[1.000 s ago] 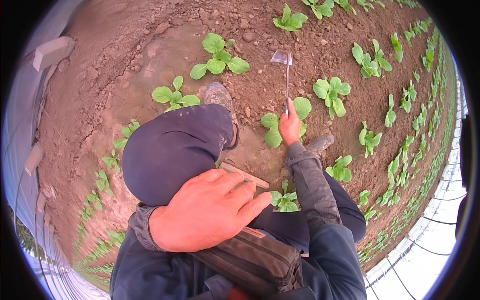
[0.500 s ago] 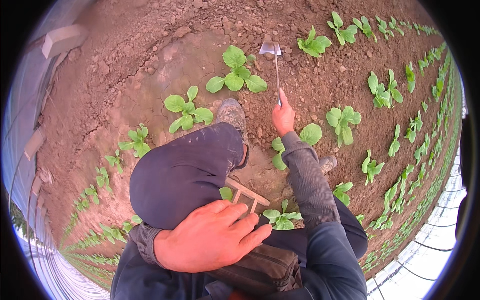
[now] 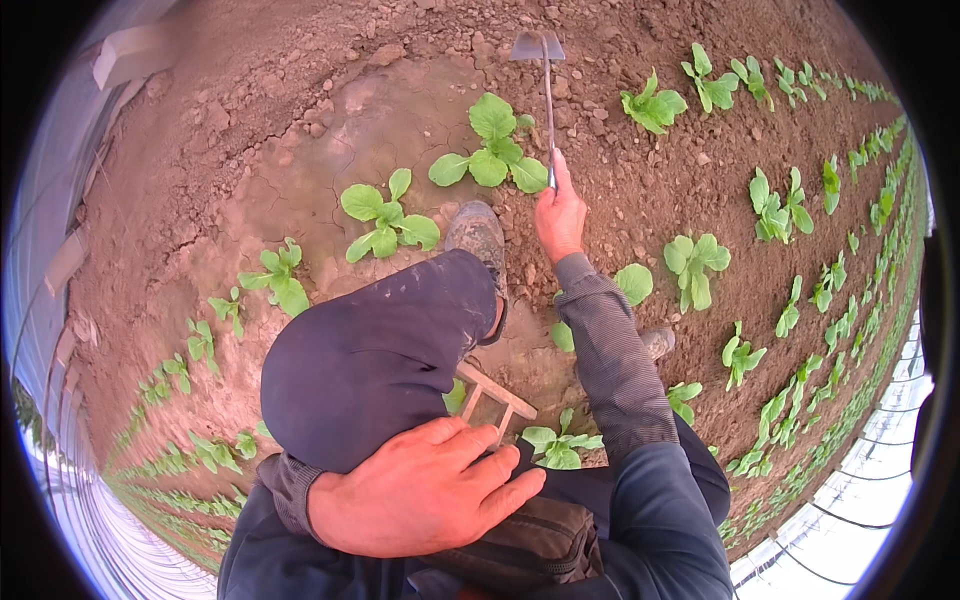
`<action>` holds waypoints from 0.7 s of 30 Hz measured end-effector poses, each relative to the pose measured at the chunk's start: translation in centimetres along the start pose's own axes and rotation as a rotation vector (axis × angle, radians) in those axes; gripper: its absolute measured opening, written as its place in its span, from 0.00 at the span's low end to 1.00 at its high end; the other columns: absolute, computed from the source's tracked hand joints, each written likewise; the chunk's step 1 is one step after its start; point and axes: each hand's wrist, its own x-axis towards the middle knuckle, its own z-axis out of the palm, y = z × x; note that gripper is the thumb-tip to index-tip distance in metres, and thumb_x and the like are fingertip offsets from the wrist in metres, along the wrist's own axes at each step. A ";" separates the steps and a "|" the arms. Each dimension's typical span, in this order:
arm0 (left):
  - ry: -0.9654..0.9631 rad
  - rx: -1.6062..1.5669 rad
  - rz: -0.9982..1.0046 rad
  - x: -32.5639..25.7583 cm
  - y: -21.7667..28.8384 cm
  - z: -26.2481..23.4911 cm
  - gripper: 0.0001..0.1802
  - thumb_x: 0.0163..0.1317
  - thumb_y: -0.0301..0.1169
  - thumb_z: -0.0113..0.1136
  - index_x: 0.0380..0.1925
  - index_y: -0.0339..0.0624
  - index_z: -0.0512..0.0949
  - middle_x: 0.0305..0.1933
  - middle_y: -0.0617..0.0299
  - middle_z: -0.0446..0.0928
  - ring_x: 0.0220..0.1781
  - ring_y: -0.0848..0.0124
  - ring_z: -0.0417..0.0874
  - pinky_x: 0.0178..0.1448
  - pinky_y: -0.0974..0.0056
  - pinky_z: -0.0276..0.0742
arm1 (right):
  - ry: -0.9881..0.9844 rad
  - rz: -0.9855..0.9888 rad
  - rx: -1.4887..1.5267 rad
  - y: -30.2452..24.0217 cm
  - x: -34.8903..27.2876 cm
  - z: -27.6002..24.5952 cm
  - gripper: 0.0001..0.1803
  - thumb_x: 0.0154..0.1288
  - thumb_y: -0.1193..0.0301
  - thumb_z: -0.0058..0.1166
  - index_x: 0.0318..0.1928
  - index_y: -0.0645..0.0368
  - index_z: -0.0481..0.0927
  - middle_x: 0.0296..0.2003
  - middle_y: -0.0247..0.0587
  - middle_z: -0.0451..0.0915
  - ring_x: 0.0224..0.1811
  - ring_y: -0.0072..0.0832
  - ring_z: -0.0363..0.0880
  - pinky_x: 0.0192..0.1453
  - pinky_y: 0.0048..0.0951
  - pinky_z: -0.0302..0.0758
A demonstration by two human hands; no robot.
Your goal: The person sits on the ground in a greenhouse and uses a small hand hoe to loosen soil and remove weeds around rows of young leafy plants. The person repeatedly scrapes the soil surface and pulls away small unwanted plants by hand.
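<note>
My right hand [image 3: 562, 212] is closed round the handle of a small hand hoe [image 3: 548, 110], with my arm stretched out ahead. The hoe's flat metal blade [image 3: 537, 46] is at the far end, over bare brown soil. Just left of the handle grows a leafy green plant [image 3: 491, 150]; a second leafy plant [image 3: 388, 218] stands nearer, by my shoe [image 3: 476, 238]. My left hand [image 3: 420, 488] lies flat, fingers spread, on my bent leg beside a dark brown bag [image 3: 525, 540]. It holds nothing.
Rows of young green plants [image 3: 697, 265] spread to the right and lower left. Beneath me shows part of a wooden stool frame [image 3: 497, 390]. Pale blocks [image 3: 130, 55] and plastic sheeting line the left edge. Cracked, damp soil [image 3: 330, 140] lies ahead left.
My right hand and the hoe have moved forward, carrying the blade farther from me. The view has shifted slightly; my left hand stays on my leg.
</note>
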 end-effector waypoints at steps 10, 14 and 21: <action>-0.013 -0.011 -0.059 0.1 -0.5 -0.6 0.21 0.53 0.32 0.62 0.49 0.48 0.85 0.46 0.63 0.82 0.49 0.64 0.83 0.51 0.64 0.80 | 0.046 0.029 0.084 -3.4 8.5 2.4 0.32 0.66 0.75 0.50 0.71 0.44 0.71 0.41 0.64 0.84 0.43 0.56 0.86 0.49 0.48 0.80; -0.024 -0.019 -0.075 0.4 -0.9 -0.7 0.21 0.54 0.33 0.62 0.49 0.48 0.85 0.46 0.63 0.82 0.49 0.64 0.83 0.51 0.63 0.80 | -0.089 0.008 0.064 -1.5 1.4 6.1 0.32 0.66 0.73 0.46 0.72 0.49 0.70 0.49 0.65 0.82 0.49 0.60 0.83 0.55 0.49 0.78; -0.044 -0.029 -0.070 -0.4 -0.8 -0.7 0.21 0.55 0.33 0.62 0.50 0.48 0.85 0.47 0.63 0.82 0.49 0.63 0.83 0.52 0.63 0.80 | -0.232 0.116 0.101 -0.6 -5.4 3.3 0.34 0.66 0.74 0.46 0.74 0.41 0.68 0.50 0.65 0.81 0.51 0.60 0.82 0.56 0.47 0.78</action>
